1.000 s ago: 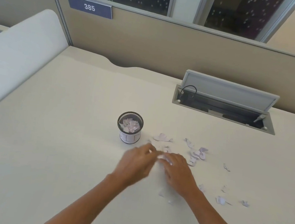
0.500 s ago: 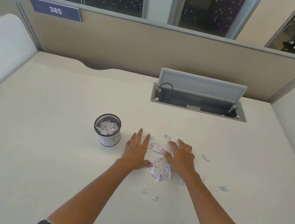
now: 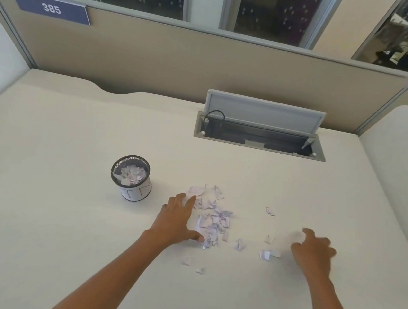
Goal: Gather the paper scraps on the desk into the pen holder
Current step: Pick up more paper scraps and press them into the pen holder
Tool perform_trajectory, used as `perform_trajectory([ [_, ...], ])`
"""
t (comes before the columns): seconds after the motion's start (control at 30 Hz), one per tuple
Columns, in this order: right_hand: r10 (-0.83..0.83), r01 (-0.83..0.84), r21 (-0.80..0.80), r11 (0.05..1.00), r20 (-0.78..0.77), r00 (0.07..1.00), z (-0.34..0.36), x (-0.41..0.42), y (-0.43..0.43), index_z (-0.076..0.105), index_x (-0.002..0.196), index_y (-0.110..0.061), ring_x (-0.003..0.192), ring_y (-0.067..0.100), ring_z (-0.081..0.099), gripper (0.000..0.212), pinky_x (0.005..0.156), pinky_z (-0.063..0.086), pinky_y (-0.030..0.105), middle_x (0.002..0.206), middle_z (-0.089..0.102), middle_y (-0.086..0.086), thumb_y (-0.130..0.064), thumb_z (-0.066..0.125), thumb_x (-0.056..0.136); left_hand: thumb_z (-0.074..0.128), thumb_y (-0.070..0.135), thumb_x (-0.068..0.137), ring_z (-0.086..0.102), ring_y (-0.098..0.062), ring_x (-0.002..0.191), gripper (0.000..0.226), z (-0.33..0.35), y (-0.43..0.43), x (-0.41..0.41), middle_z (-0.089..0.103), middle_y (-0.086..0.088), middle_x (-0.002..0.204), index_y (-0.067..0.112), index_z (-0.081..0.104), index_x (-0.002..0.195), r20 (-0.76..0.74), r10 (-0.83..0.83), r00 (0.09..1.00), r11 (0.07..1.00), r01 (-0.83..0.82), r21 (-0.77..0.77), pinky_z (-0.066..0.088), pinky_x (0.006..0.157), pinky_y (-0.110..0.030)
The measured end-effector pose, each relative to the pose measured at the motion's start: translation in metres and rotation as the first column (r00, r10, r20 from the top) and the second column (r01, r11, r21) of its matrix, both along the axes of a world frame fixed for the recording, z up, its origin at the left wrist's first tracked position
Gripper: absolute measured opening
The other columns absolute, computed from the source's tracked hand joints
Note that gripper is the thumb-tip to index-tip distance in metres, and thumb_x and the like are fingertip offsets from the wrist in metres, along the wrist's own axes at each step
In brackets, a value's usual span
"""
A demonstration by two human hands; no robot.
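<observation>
A black mesh pen holder [image 3: 132,181] with a white band stands on the cream desk [image 3: 57,163], with paper scraps inside it. To its right lies a loose pile of white and lilac paper scraps [image 3: 212,218]. My left hand [image 3: 177,218] lies flat on the desk, fingers spread, touching the pile's left edge. My right hand [image 3: 314,250] hovers, blurred, farther right with curled fingers and holds nothing that I can see. Small scraps [image 3: 266,255] lie between the pile and my right hand. Two more scraps [image 3: 185,260] sit nearer me.
An open grey cable box [image 3: 261,135] with a raised lid is set into the desk at the back. A beige partition [image 3: 208,66] with a "385" sign runs behind. White padded dividers [image 3: 401,156] close the left and right sides.
My right hand has left the pile and moved right toward the outlying scraps. My left hand stays at the pile's left edge. The camera view has shifted a little.
</observation>
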State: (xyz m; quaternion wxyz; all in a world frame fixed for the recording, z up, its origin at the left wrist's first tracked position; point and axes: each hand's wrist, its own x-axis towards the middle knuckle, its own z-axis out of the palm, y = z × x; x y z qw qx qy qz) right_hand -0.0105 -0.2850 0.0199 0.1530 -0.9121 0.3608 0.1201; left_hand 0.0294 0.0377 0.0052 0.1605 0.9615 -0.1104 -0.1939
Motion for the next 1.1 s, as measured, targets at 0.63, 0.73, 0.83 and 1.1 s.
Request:
perform_trajectory([
  [0.63,0.179,-0.197,0.116,0.973,0.147,0.973,0.009,-0.019,0.026,0.054,0.129,-0.013,0.109,0.038,0.054,0.05,0.093,0.046,0.038,0.118,0.054,0.022,-0.001,0.053,0.081,0.075,0.068,0.056,0.024,-0.028,0.132,0.13,0.004,0.003,-0.058,0.012,-0.01,0.149,0.02,0.001,0.152,0.031,0.114,0.993,0.988,-0.117,0.097,0.033,0.105,-0.034],
  [0.73,0.086,-0.079,0.056,0.995,-0.139,0.987,0.004,-0.042,-0.015,0.042,0.137,-0.015,0.118,0.042,0.044,0.05,0.094,0.042,0.04,0.127,0.043,0.023,-0.017,0.052,0.087,0.073,0.076,0.045,0.02,-0.03,0.132,0.145,-0.001,0.01,-0.073,0.004,-0.013,0.149,0.018,-0.007,0.152,0.034,0.177,0.984,0.969,-0.18,0.171,0.034,0.104,-0.034],
  [0.83,0.047,-0.02,0.138,0.99,-0.194,0.98,-0.001,-0.06,-0.015,0.037,0.138,-0.015,0.117,0.042,0.047,0.057,0.098,0.041,0.04,0.131,0.037,0.022,-0.039,0.056,0.09,0.073,0.079,0.04,0.021,-0.031,0.132,0.153,-0.003,0.009,-0.077,0.0,-0.014,0.148,0.017,-0.012,0.151,0.037,0.243,0.969,0.953,-0.246,0.175,0.033,0.104,-0.035],
  [1.1,0.296,-0.257,0.439,0.861,-0.022,0.955,-0.01,-0.041,0.098,0.027,0.142,-0.019,0.112,0.028,0.055,0.094,0.095,0.047,0.031,0.127,0.034,0.011,-0.031,0.083,0.067,0.086,0.041,0.061,0.032,-0.029,0.126,0.129,-0.003,-0.011,-0.053,0.012,-0.01,0.143,0.019,-0.003,0.151,-0.014,0.286,0.958,0.955,-0.286,-0.078,0.047,0.093,-0.032],
])
